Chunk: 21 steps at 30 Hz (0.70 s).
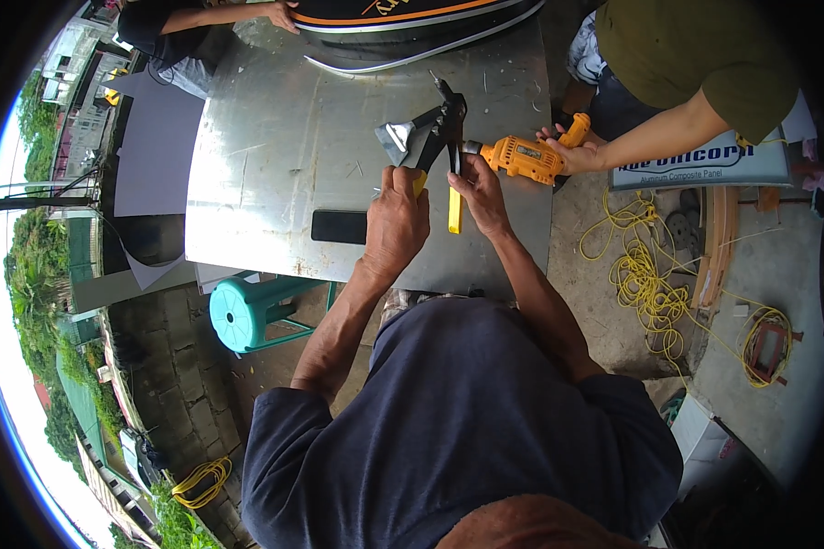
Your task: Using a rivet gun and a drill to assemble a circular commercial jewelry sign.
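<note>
Over the metal-topped table (247, 215) I hold a hand riveter (447, 114), with a black head and yellow grips, its nose pointing away from me. My left hand (397, 215) is closed around the left handle. The fingers of my right hand (483, 197) are closed at the right handle, whose yellow end (455, 212) shows below them. Just left of the riveter's head is a flat grey and white piece (395, 139) beside a black bar; I cannot tell whether they join. A black phone (339, 226) lies beside my left hand.
At the right, a co-worker's hand holds an orange power drill (526, 158) near my right hand. Another person's hand rests on a black, orange-striped curved panel (412, 32) at the far edge. A teal stool (247, 311) stands at left; yellow cable (645, 274) tangles over the floor at right.
</note>
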{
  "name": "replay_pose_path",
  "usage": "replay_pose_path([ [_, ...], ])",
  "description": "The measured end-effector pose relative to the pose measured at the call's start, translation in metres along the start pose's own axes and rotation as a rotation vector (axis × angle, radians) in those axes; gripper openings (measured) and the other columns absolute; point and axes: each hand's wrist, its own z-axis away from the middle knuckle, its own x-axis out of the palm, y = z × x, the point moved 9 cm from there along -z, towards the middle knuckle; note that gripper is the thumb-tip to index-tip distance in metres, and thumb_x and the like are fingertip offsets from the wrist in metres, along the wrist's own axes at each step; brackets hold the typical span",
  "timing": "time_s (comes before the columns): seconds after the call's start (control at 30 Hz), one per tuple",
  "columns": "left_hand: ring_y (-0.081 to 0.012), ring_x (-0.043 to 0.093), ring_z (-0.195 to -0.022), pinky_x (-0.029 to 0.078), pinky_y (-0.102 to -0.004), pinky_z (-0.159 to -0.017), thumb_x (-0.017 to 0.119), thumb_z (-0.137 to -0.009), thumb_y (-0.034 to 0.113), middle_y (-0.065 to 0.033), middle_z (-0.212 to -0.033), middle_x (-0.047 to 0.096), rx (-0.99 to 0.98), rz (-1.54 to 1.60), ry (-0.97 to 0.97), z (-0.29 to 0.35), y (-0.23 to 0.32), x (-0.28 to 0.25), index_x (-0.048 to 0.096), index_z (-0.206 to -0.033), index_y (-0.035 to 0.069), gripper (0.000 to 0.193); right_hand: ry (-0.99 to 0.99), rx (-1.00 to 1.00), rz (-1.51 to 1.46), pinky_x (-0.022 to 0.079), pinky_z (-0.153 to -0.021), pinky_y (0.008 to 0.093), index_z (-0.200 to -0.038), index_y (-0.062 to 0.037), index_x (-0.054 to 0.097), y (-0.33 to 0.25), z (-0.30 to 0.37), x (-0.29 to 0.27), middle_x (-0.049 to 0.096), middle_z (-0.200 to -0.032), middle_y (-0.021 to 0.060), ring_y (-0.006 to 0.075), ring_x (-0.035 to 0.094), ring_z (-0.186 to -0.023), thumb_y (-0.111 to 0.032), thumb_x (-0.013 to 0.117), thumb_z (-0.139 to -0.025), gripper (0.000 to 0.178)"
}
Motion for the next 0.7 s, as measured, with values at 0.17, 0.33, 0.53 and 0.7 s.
replay_pose_path([
  [0.17, -0.0401, 0.064, -0.077, 0.052, -0.042, -0.066, 0.068, -0.086, 0.004, -0.0221, -0.093, 0.062, 0.126, 0.139, 0.097, -0.006, -0.009, -0.022, 0.05, -0.109, 0.0, 0.03, -0.218, 0.195, -0.767, 0.048, -0.089, 0.0399, -0.127, -0.005, 0.05, -0.03, -0.013, 0.04, 0.063, -0.116, 0.0157, 0.0227, 0.062, -0.096, -0.035, 0.065, -0.094, 0.047],
  [0.33, -0.0314, 0.067, -0.071, 0.051, -0.0383, -0.062, 0.07, -0.087, 0.006, -0.0202, -0.088, 0.065, 0.152, 0.272, 0.057, -0.01, -0.029, -0.04, 0.05, -0.103, 0.0, 0.026, -0.401, 0.293, -1.106, 0.037, -0.11, 0.0515, -0.143, -0.0089, 0.044, -0.061, -0.003, 0.098, 0.047, -0.144, 0.0249, 0.0371, 0.05, -0.13, -0.05, 0.058, -0.095, 0.065],
  [0.53, -0.0207, 0.065, -0.06, 0.049, -0.0323, -0.055, 0.066, -0.089, 0.006, -0.0186, -0.079, 0.067, 0.027, 0.424, 0.006, -0.006, -0.059, -0.052, 0.051, -0.105, 0.0, 0.022, -0.406, 0.159, -1.034, 0.04, -0.108, 0.0509, -0.14, -0.0084, 0.047, -0.085, -0.006, 0.121, 0.054, -0.136, 0.0227, 0.0344, 0.052, -0.128, -0.061, 0.057, -0.089, 0.074],
  [0.7, -0.028, 0.068, -0.068, 0.052, -0.0368, -0.055, 0.07, -0.089, 0.01, -0.0209, -0.092, 0.067, 0.01, 0.349, -0.059, -0.023, -0.066, -0.046, 0.053, -0.107, -0.002, 0.027, -0.247, 0.152, -0.955, 0.045, -0.104, 0.0491, -0.135, -0.0044, 0.049, -0.067, -0.018, 0.112, 0.061, -0.121, 0.0214, 0.0341, 0.061, -0.115, -0.065, 0.056, -0.087, 0.077],
])
